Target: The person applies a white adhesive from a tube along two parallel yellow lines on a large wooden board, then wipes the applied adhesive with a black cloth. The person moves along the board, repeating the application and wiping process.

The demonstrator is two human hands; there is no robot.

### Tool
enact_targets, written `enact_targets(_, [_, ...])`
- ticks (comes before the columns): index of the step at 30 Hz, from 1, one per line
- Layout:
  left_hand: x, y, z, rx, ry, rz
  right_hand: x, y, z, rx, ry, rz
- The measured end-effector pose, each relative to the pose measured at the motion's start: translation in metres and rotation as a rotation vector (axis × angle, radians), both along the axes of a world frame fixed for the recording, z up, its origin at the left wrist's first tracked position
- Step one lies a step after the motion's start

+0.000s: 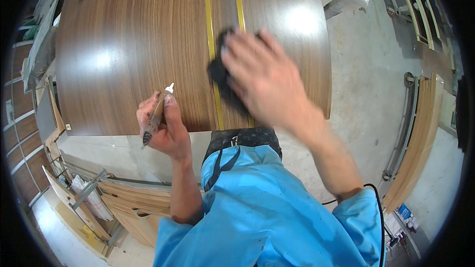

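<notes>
A large walnut-coloured wood panel (138,44) lies in front of me, with two thin brass-yellow strips (210,29) running down it side by side. My right hand (264,76) presses a dark cloth (220,76) flat on the panel over the strips. My left hand (166,126) rests at the panel's near edge and grips a small worn tube with a white nozzle (157,111), the nozzle pointing up toward the panel. I wear blue sleeves and a dark apron.
Pale wooden door pieces (133,207) and a metal frame lie low on the left. Curved wooden mouldings (418,143) lean at the right beside a concrete floor (366,99). A black cable (378,202) runs by my right elbow.
</notes>
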State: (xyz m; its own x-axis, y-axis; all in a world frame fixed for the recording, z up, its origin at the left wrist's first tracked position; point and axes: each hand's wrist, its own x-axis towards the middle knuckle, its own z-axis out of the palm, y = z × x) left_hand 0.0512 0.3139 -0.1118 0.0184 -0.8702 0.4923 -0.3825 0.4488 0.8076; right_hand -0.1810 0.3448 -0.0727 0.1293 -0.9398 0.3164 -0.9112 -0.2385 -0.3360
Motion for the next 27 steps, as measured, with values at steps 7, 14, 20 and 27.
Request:
enact_targets(7, [0.003,0.002,0.001,0.041,0.020,0.086,-0.016,-0.014,0.003,-0.039,0.061,-0.043])
enact_targets(14, [-0.008,0.000,0.009,0.059,0.142,-0.091,0.014,0.126,0.009,0.078,-0.066,0.138])
enact_targets(20, [-0.029,-0.015,0.035,0.155,0.118,-0.438,-0.024,0.116,0.036,-0.131,-0.633,-0.376])
enact_targets(27, [-0.077,-0.055,0.045,0.031,-0.199,-0.508,-0.047,0.046,0.023,0.124,-0.311,-0.306])
